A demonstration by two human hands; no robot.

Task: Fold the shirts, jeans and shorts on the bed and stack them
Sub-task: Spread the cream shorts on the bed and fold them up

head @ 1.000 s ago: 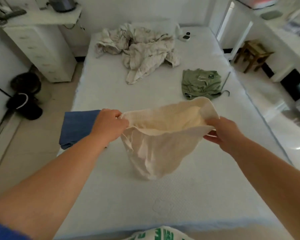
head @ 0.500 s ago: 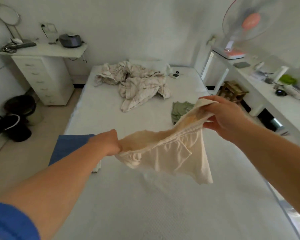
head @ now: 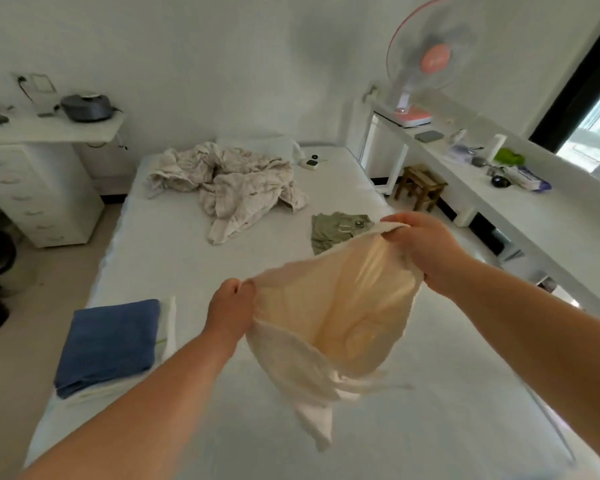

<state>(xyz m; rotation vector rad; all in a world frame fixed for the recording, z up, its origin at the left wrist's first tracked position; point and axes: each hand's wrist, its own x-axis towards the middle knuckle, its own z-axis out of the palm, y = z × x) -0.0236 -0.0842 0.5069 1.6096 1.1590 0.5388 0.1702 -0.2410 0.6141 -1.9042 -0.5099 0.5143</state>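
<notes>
Cream shorts (head: 336, 327) hang in the air above the white bed (head: 174, 258). My left hand (head: 231, 308) grips one end of the waistband, low and near the middle. My right hand (head: 421, 247) grips the other end, higher and to the right. The cloth billows and its legs trail down, blurred. A folded blue garment (head: 110, 342) lies on a folded white one at the bed's left edge. A folded olive green garment (head: 338, 228) lies on the bed's right side, partly hidden by the shorts.
A crumpled beige sheet (head: 229, 185) is heaped near the head of the bed, with a small device (head: 310, 163) beside it. A white drawer unit (head: 39, 192) stands left. A wooden stool (head: 420, 187), a long white shelf (head: 548, 216) and a fan (head: 430, 60) are right.
My hands have lifted the shorts off the bed and swung them in the air. The right hand has risen above the left, and the view has tilted up.
</notes>
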